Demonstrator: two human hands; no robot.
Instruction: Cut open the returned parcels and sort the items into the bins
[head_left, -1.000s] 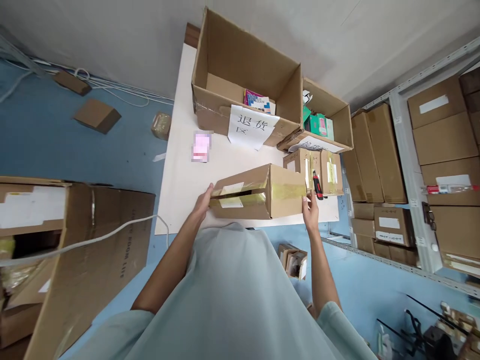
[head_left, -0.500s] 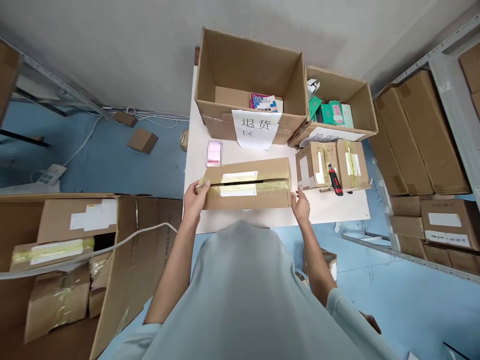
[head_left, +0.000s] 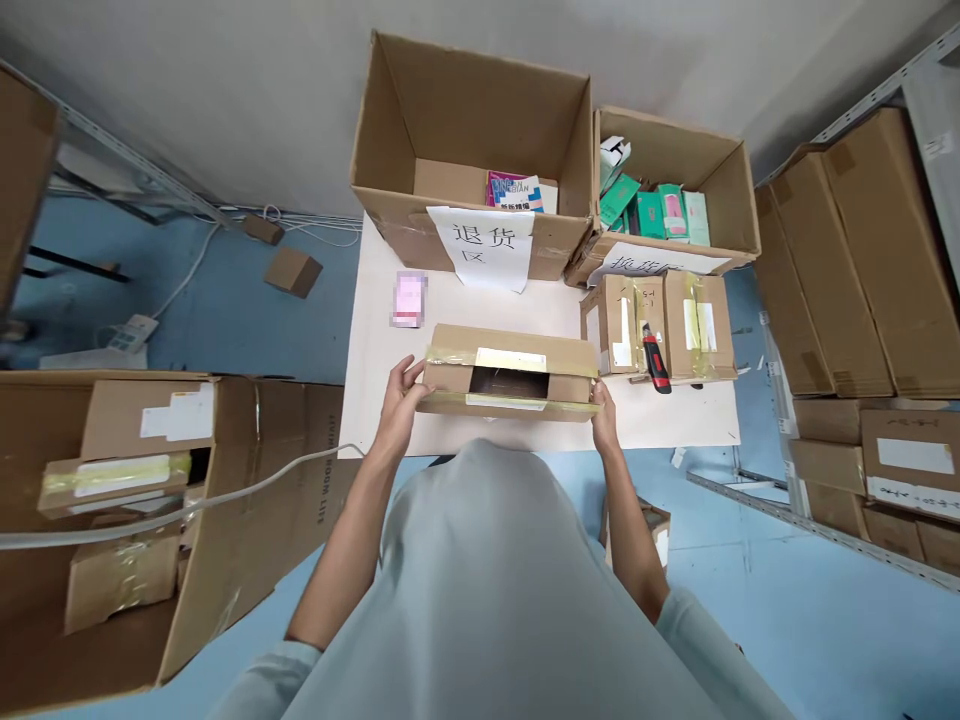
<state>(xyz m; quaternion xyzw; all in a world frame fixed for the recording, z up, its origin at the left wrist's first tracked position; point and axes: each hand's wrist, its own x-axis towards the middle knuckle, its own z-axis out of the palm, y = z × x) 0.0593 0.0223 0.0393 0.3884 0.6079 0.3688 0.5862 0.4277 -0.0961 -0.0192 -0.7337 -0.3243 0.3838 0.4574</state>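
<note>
A: What's moved?

B: The flaps of the long box [head_left: 517, 345]. Half a second ago there was a narrow slit between them; now they stand apart, showing a dark inside.

A: And the hands?

B: The left hand [head_left: 401, 403] pinches the left end, thumb on the front flap, other fingers partly spread. The right hand [head_left: 604, 418] has its fingers closed around the right end; I can't make out all of them.

A: Where is the box, exactly?

B: Over the near part of the tabletop [head_left: 540, 436], just in front of the person's shirt [head_left: 491, 560]. I can't tell whether it touches down.

A: Anything beside it?

B: To the right, a red-and-black knife [head_left: 655, 360] lies against some small taped boxes [head_left: 701, 325].
</note>
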